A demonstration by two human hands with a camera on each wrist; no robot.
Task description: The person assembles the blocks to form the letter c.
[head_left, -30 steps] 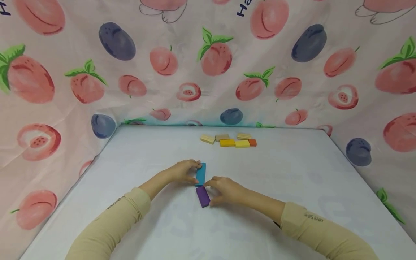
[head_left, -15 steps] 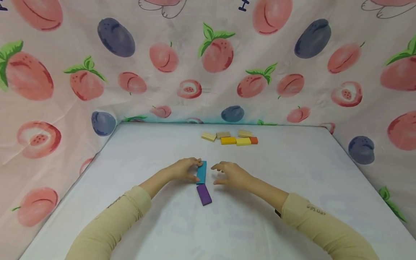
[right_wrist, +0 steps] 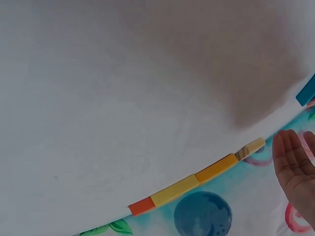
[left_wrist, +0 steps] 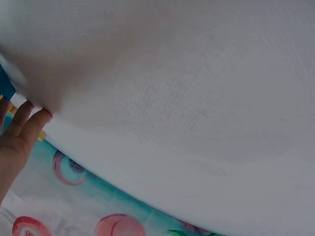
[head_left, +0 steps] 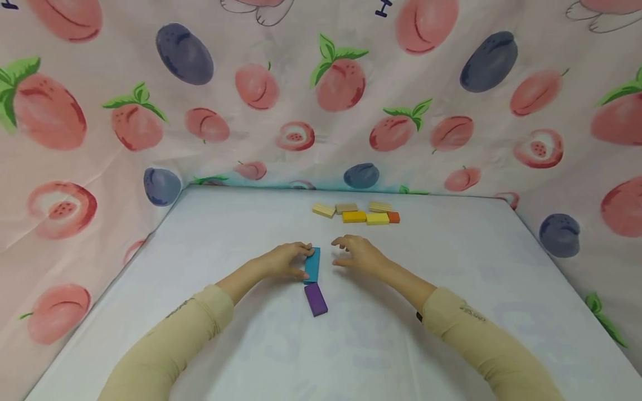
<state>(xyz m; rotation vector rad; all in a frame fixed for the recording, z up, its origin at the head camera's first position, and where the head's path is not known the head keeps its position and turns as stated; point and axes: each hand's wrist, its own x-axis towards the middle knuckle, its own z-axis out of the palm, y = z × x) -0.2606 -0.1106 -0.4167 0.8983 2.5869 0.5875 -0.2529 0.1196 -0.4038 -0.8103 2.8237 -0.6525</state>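
A blue block (head_left: 313, 266) lies lengthwise on the white table, and my left hand (head_left: 287, 260) holds it from the left side, fingers near its far end and thumb near its near end. Just below it, a purple block (head_left: 316, 299) lies at a slant, its far end close to or touching the blue one. My right hand (head_left: 362, 257) hovers to the right of the blue block, fingers apart from the thumb and nothing between them. In the right wrist view, a corner of the blue block (right_wrist: 307, 92) shows beyond that hand (right_wrist: 295, 169).
Toward the back of the white table (head_left: 241, 217) is a group of blocks: an orange-yellow one (head_left: 354, 216), a pale yellow one (head_left: 378, 219), a red-orange one (head_left: 394, 217) and several plain wooden ones (head_left: 324, 210). A fruit-print cloth (head_left: 291, 89) rises behind and at both sides.
My right hand has left the purple block and moved away, up and to the right. The left hand stays at the blue block; both blocks keep their places.
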